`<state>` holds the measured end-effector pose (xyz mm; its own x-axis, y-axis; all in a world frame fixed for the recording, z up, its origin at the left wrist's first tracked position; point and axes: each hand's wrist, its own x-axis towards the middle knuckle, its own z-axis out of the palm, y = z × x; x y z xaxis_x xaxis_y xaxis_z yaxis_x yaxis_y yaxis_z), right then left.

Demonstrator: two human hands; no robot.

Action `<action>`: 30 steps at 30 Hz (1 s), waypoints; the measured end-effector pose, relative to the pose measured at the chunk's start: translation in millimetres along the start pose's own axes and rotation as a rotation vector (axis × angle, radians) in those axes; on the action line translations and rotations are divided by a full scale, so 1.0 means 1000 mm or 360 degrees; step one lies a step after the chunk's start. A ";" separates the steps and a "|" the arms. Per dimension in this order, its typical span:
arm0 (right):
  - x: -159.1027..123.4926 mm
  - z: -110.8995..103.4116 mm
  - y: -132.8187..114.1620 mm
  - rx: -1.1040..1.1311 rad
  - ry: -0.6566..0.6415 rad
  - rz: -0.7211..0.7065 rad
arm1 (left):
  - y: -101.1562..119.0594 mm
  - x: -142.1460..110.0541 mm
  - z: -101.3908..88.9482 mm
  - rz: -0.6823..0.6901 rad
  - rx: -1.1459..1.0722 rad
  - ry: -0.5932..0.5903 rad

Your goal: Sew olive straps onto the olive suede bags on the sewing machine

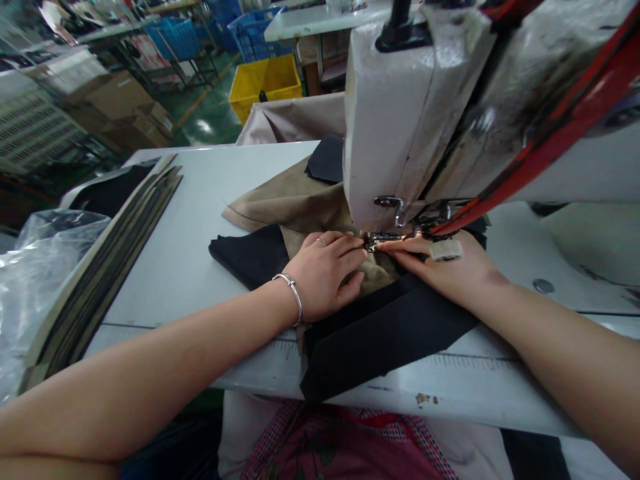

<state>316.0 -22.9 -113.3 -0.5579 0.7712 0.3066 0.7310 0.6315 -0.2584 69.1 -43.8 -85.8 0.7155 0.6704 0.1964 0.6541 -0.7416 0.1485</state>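
Observation:
My left hand [327,270], with a silver bracelet on the wrist and a ring, lies flat with fingers stretched on tan fabric [295,200], fingertips close to the presser foot [373,240] of a white sewing machine [400,113]. My right hand [445,267] lies flat on the other side of the foot, fingers extended, pressing the fabric down; a small white piece of tape sits on its back. Black fabric [380,340] lies under both hands and hangs over the table's front edge.
A stack of long dark strips [115,260] lies along the left of the white table [200,200]. Clear plastic bags [35,273] sit at far left. Cardboard boxes [125,107], a yellow crate [265,83] and blue crates stand behind.

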 end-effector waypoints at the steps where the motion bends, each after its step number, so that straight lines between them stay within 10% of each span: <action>1: 0.000 0.000 0.001 -0.0026 0.0001 -0.0019 | 0.000 0.000 0.000 0.0000 -0.0003 -0.0007; 30: 0.010 0.002 0.007 -0.0117 0.0010 -0.0064 | -0.001 0.006 -0.001 -0.0040 0.0011 -0.0023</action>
<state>315.0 -10.9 -113.8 -0.5851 0.7446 0.3213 0.7349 0.6543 -0.1781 72.7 -39.4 -84.2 0.7024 0.6890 0.1786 0.6735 -0.7245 0.1465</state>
